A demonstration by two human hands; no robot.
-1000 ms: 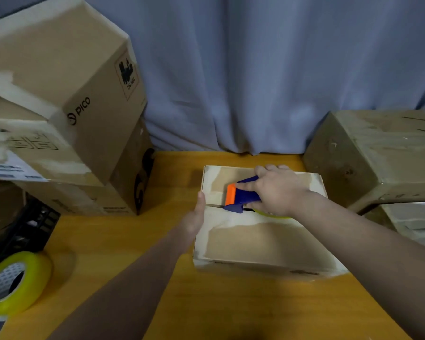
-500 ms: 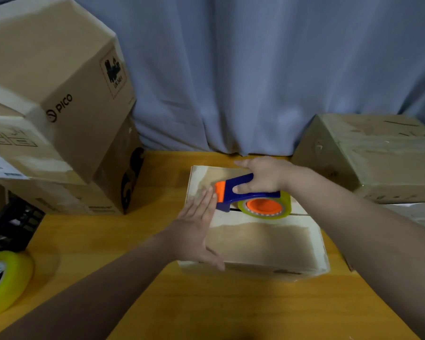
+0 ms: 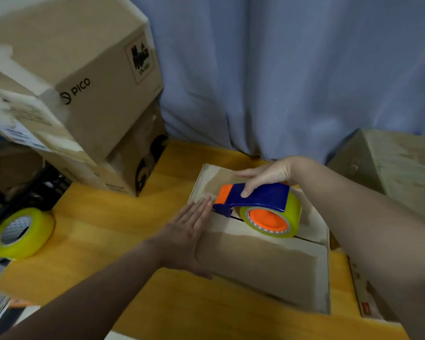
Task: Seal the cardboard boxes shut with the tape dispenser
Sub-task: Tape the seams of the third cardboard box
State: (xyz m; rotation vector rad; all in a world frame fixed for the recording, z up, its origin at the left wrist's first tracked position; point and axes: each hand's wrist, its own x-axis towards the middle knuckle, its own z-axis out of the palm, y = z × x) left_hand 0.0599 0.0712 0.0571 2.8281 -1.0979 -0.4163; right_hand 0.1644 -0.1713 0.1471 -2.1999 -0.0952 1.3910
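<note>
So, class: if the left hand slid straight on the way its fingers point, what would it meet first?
Most likely the tape dispenser: the left hand lies flat on the box, fingertips aimed at its blue-and-orange front end, almost touching.

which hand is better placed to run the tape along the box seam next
Right. The right hand grips the tape dispenser, nose down at the seam of the cardboard box; the left hand lies flat on the box, holding nothing.
</note>
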